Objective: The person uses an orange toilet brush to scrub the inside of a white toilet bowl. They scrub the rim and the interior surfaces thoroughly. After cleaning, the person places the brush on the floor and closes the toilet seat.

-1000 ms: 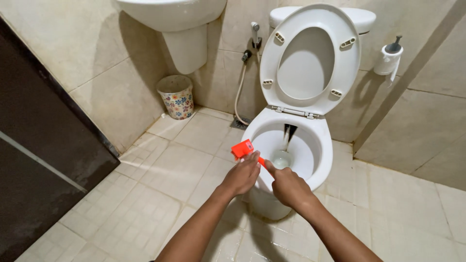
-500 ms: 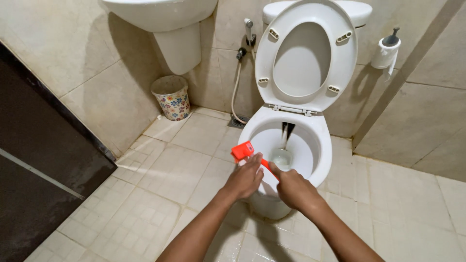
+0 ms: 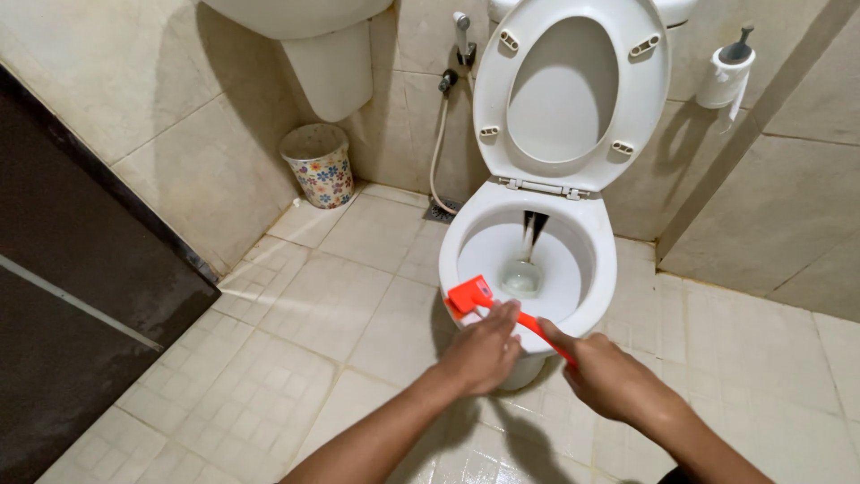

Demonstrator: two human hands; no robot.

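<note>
An orange brush (image 3: 473, 297) lies against the near rim of the white toilet bowl (image 3: 593, 231). Its head is at the left and its thin handle runs right. My left hand (image 3: 484, 351) is curled over the handle just behind the head. My right hand (image 3: 602, 376) grips the handle's far end. The toilet's seat and lid (image 3: 568, 90) stand upright. Water sits in the bottom of the bowl, with a dark streak down the back wall.
A floral waste bin (image 3: 319, 165) stands by the wall under the white basin pedestal (image 3: 328, 67). A spray hose (image 3: 442, 134) hangs left of the toilet. A white holder (image 3: 726, 73) is fixed to the right wall. A dark door (image 3: 72, 296) is at left.
The view has shifted a little closer and lower. Both hands keep their hold on the orange brush, which stays at the near rim of the bowl.
</note>
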